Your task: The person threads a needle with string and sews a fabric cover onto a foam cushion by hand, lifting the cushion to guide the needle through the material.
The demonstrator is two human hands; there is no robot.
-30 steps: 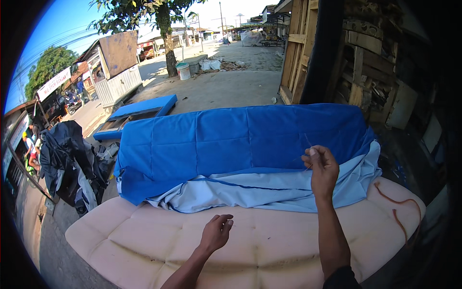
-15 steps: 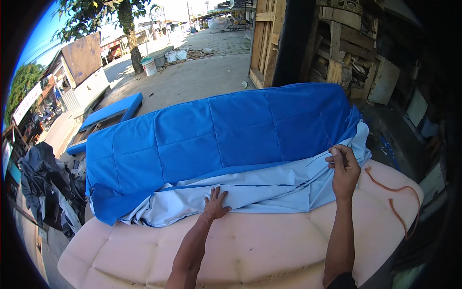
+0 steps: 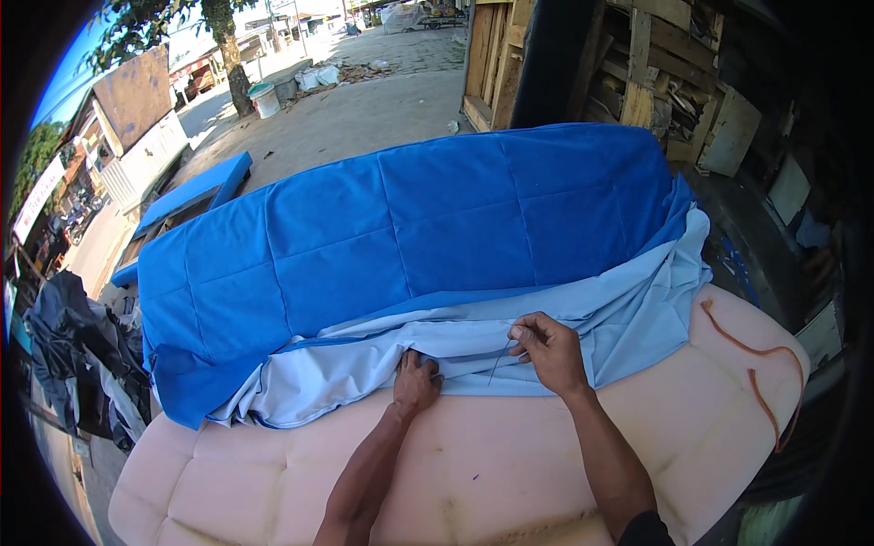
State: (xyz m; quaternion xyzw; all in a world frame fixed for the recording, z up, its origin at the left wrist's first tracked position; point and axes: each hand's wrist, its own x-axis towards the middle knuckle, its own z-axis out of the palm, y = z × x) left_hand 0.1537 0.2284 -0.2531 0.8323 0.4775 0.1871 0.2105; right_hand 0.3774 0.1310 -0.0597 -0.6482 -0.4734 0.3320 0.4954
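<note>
A blue quilted cover [image 3: 455, 218] lies over the far part of a pale pink foam pad [image 3: 364, 473]. Along its near side the cover's light-blue underside [image 3: 637, 273] is folded out in loose creases. My left hand [image 3: 418, 380] rests at the near edge of this cloth, fingers curled into it and gripping a fold; the fingertips are partly hidden. Just right of it, my right hand [image 3: 549, 350] pinches a long thin needle [image 3: 496, 366] between thumb and fingertips. The needle slants down and left over the pale cloth. Any thread on it is too fine to make out.
An orange-brown cord [image 3: 765, 350] lies curled at the pad's right end. Dark crumpled cloth [image 3: 77, 337] is heaped at left. Beyond are a blue-edged frame [image 3: 196, 200], a white bucket [image 3: 264, 100] and a tree [image 3: 224, 50]. Wooden pallets [image 3: 637, 86] stand at back right.
My right hand has come left and down from the cloth's right part toward my left hand. The left hand's spread fingers have curled into the cloth. The view has shifted slightly.
</note>
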